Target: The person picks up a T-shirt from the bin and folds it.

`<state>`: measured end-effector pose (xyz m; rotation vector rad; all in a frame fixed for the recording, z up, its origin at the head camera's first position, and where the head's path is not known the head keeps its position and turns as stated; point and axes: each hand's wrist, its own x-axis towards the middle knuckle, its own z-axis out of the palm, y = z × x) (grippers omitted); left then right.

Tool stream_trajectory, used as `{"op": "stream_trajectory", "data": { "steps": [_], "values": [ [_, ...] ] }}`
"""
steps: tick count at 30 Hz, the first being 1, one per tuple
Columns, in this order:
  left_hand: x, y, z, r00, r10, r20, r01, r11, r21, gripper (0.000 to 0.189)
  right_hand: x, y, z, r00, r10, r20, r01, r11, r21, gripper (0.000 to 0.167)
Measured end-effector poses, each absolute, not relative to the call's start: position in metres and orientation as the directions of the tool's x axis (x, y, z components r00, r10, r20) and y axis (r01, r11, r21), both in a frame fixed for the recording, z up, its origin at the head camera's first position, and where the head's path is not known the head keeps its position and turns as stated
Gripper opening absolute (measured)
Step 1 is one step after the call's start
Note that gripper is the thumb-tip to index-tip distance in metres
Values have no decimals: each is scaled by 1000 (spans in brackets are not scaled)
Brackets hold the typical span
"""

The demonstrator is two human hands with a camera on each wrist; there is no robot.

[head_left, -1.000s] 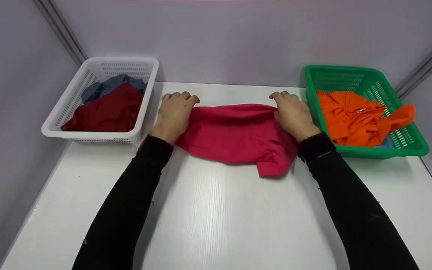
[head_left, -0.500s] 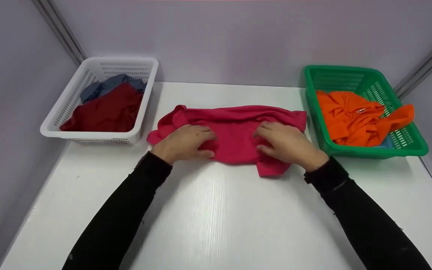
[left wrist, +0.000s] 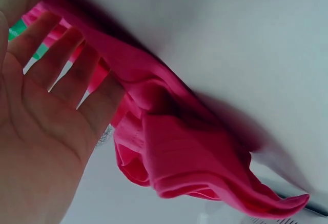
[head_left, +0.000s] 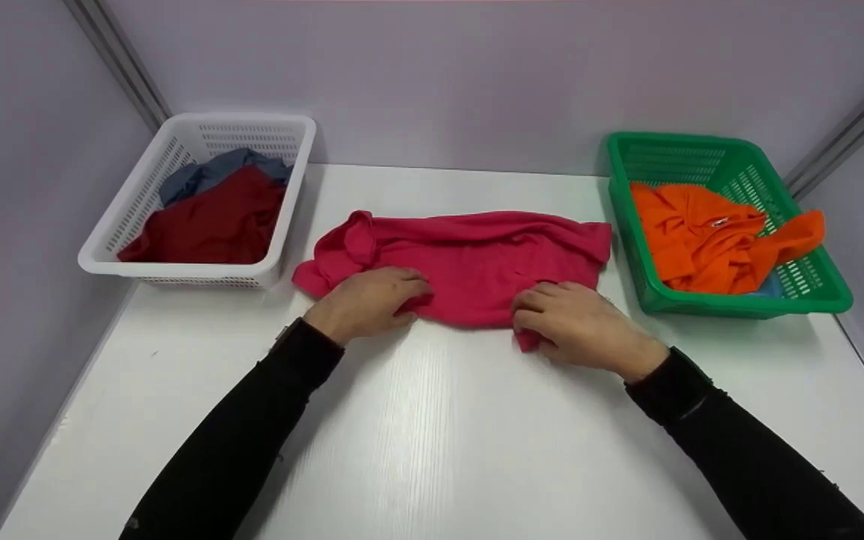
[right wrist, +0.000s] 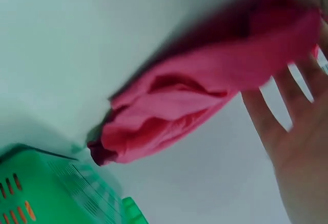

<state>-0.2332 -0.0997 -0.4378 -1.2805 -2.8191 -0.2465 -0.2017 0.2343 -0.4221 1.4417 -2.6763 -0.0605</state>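
Note:
A pink shirt (head_left: 469,259), folded into a wide strip, lies across the white table. My left hand (head_left: 372,296) touches its near edge left of the middle. In the left wrist view, the fingers (left wrist: 69,75) of that hand run fairly straight to the cloth, with the thumb apart from them. At the near right corner, my right hand (head_left: 578,319) pinches the shirt by a small flap. Pink cloth (right wrist: 277,49) shows between thumb and fingers in the right wrist view; their tips are partly hidden. A bunched end (left wrist: 179,147) of the shirt sits beyond the left hand.
At the back left stands a white basket (head_left: 106,251) holding a dark red cloth (head_left: 211,225) and a blue-grey cloth (head_left: 226,169). A green basket (head_left: 747,304) at the back right contains an orange garment (head_left: 702,240), part of which hangs over its side. Grey walls enclose the table (head_left: 417,435).
Both hands have let go of the shirt's far edge and come down to its near edge. The near right flap is now drawn under the right fingers.

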Motion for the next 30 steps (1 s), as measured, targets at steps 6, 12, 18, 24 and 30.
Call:
{"op": "stream_trajectory", "data": {
  "steps": [6,12,18,24,30],
  "values": [
    [-233,-98,-441,-659,737,151,752,645,133,38,-210,237,-413,-590,-788,176,-779,612,132,23],
    [-234,-97,-442,-652,738,175,758,637,139,36,-212,249,-386,-638,-716,283,-736,675,47,18],
    [-233,-98,-441,-666,727,170,746,652,136,36,-206,262,-372,-640,-712,288,-746,665,-14,17],
    [-234,-99,-443,-673,722,161,740,660,131,37,-199,275,-370,-665,-707,239,-730,684,-7,12],
    [-235,-99,-443,-672,725,150,741,662,117,41,-192,272,-383,-648,-742,170,-718,670,188,10]
  ]
}}
